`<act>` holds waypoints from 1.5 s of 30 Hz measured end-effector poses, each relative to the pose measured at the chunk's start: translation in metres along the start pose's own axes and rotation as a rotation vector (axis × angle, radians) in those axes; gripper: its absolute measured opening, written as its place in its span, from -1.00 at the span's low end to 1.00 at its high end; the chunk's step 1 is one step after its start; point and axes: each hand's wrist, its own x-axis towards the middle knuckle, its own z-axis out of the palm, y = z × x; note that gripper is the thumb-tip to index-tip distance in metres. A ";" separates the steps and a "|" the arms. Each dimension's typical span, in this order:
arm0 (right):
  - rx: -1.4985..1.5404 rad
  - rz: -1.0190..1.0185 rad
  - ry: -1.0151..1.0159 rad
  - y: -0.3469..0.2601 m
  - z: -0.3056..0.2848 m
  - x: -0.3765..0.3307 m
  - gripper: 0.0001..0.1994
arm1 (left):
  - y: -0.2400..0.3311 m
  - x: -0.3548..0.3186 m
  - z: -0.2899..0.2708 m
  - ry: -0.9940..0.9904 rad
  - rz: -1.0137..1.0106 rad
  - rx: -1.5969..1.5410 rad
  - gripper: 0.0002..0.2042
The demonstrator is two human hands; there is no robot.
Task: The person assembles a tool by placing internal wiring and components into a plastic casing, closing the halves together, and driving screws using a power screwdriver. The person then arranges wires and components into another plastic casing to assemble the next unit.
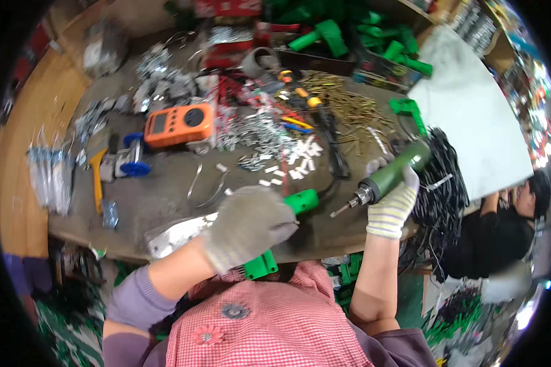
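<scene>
My left hand (248, 226), in a pale knitted glove, is closed round a green plastic tool housing (303, 201) near the table's front edge. One end of the housing sticks out to the right of the fingers and a lower part shows below them; the middle is hidden. A black cord lies by its right end. My right hand (397, 205), gloved in white with stripes, is wrapped round a green electric screwdriver (398, 168). The screwdriver slants, its metal bit (343, 210) pointing down and left toward the housing, apart from it.
Small white pieces (303, 160), metal parts (257, 134) and brass-coloured screws (343, 101) lie in piles. An orange multimeter (179, 125) and a blue spool (134, 160) are at left. Black cables (444, 177) hang at right. Green housings (329, 38) fill bins behind; another person (490, 238) is at far right.
</scene>
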 end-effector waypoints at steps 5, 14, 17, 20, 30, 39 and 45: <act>-1.316 -0.169 -0.024 -0.006 0.005 0.009 -0.32 | -0.005 -0.003 -0.024 0.141 -0.325 -0.556 -0.80; -2.428 -1.085 0.088 -0.064 -0.019 0.033 -0.74 | -0.028 -0.007 -0.033 -0.012 -0.124 -0.512 -0.82; -2.574 -0.924 0.116 -0.072 -0.033 0.044 -0.70 | -0.031 -0.006 -0.032 -0.018 -0.067 -0.401 -0.83; -2.569 -0.977 0.067 -0.072 -0.039 0.045 -0.68 | -0.027 0.002 -0.035 -0.074 0.024 -0.303 -0.84; -2.531 -0.875 -0.057 -0.096 -0.054 0.059 -0.69 | -0.004 0.019 -0.032 -0.243 0.144 0.154 -0.81; -0.792 -0.103 -0.171 -0.093 -0.010 -0.047 -0.54 | -0.012 0.013 -0.026 -0.195 0.223 0.192 -0.87; -0.950 0.107 -0.461 -0.051 -0.003 -0.104 -0.38 | -0.040 -0.055 -0.030 0.220 -0.041 -0.272 -0.73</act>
